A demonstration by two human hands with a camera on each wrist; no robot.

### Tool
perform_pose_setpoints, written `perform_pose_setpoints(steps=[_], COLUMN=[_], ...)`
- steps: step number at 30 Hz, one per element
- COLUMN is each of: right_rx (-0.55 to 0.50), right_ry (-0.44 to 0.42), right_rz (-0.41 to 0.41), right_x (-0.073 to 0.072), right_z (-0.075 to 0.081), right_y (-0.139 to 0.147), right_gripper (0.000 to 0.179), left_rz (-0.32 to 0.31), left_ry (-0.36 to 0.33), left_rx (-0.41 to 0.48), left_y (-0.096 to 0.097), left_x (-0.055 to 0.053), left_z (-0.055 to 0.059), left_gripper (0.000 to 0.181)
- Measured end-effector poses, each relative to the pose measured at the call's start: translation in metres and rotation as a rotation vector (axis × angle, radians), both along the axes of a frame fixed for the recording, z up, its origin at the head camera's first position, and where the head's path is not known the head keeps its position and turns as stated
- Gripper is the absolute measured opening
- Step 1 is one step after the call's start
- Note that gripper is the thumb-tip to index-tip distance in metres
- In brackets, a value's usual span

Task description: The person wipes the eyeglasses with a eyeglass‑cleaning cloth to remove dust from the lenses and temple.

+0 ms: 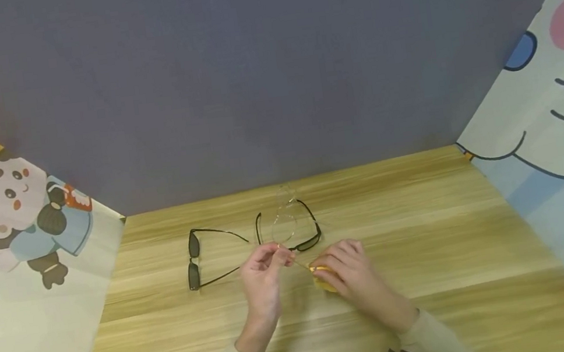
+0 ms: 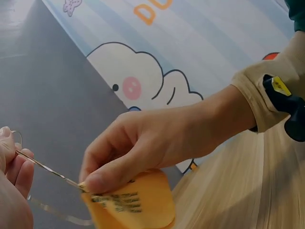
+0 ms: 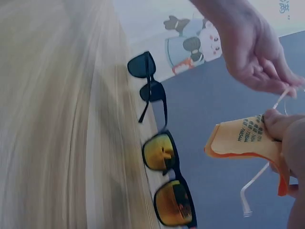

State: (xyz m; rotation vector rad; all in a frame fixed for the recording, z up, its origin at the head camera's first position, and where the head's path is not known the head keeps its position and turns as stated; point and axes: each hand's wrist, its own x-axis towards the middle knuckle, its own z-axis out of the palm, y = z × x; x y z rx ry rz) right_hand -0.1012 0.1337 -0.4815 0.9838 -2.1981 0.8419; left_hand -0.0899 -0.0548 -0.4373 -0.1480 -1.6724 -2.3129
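Note:
Thin-rimmed clear eyeglasses point(image 2: 47, 168) are pinched near one temple's hinge by the fingers and thumb of my left hand point(image 1: 263, 281). My right hand point(image 1: 354, 273) pinches a yellow-orange cloth point(image 2: 143, 202) with dark printed lettering over that same slim temple. The cloth hangs folded below the thumb, and the temple's end is hidden in it. The other temple point(image 3: 252, 183) sticks out freely in the right wrist view. In the head view the clear lenses overlap black-framed sunglasses point(image 1: 310, 242) behind my hands; their lenses look orange in the right wrist view.
A second pair of dark sunglasses point(image 1: 193, 274) lies on the wooden table point(image 1: 426, 229) at the left, temples unfolded and pointing right. Behind the table rises a plain grey panel point(image 1: 270, 83). Cartoon-printed panels point(image 1: 541, 179) stand at both sides.

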Motion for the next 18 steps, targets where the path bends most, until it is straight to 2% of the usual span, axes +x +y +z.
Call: perform_pose_setpoints(steps=[3,7,9,12,18], right_rx=[-0.078,-0.192,-0.228,-0.25,-0.231], right_ry=[-0.009,-0.007,-0.012,-0.036,-0.073], right_rz=[0.019,0.053,0.066,0.063,0.045], right_x=[0.0,0.0,0.0,0.001,0.003], right_z=[0.0,0.003,0.006,0.008,0.007], right_y=[-0.01,-0.018,-0.02,-0.022,-0.018], right_gripper=[0.024,0.027,0.026,0.026,0.026], left_rz=[-0.022,-0.051,-0.055,-0.061,-0.064], left_ry=[-0.001,0.011,0.013,0.0,-0.016], left_rx=[-0.001,-0.005,-0.007,-0.01,-0.02], left_y=[0.002,0.006,0.008,0.009,0.006], left_x=[0.002,0.003,0.003,0.003,0.002], left_z=[-0.003,-0.009,-0.011,-0.011,-0.002], left_gripper=[0.028,0.008,0.01,0.019,0.007])
